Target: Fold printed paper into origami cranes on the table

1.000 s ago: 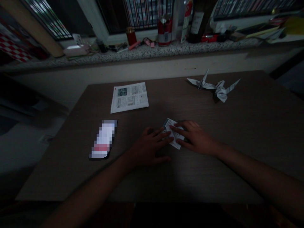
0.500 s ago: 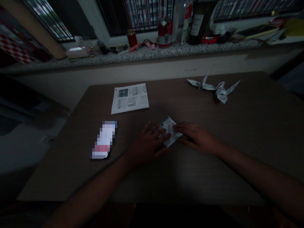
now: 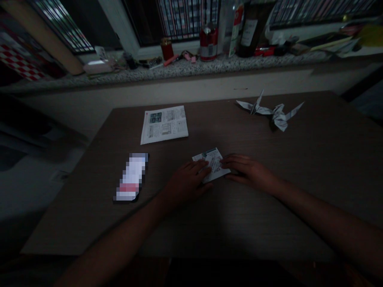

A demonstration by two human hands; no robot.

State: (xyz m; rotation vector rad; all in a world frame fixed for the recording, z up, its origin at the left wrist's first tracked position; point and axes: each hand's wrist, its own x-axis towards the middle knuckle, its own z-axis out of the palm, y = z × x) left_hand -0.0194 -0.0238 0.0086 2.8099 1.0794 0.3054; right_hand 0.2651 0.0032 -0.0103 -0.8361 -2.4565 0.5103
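Observation:
A small folded piece of printed newspaper (image 3: 216, 164) lies flat on the table between my hands, roughly square in outline. My left hand (image 3: 186, 178) rests over its left side with the fingers stretched out flat on it, hiding the lower left corner. From the right, my right hand (image 3: 247, 170) reaches in with straight fingers, the tips touching the paper's right edge. Its thumb is apart from the fingers, below the right corner. Two folded newspaper cranes, a left one (image 3: 255, 108) and a right one (image 3: 280, 118), stand at the back right.
A folded newspaper sheet (image 3: 165, 125) lies at the back left of the brown table (image 3: 191, 235). Nearer, a phone (image 3: 131, 177) with a lit, blurred screen lies left of my left hand. Behind, the granite sill (image 3: 179, 72) carries a red can (image 3: 208, 42), bottles and small items.
The small folded paper has turned on the table, from standing on a corner to a squarer position, and more of its upper left shows. My hands have shifted only slightly.

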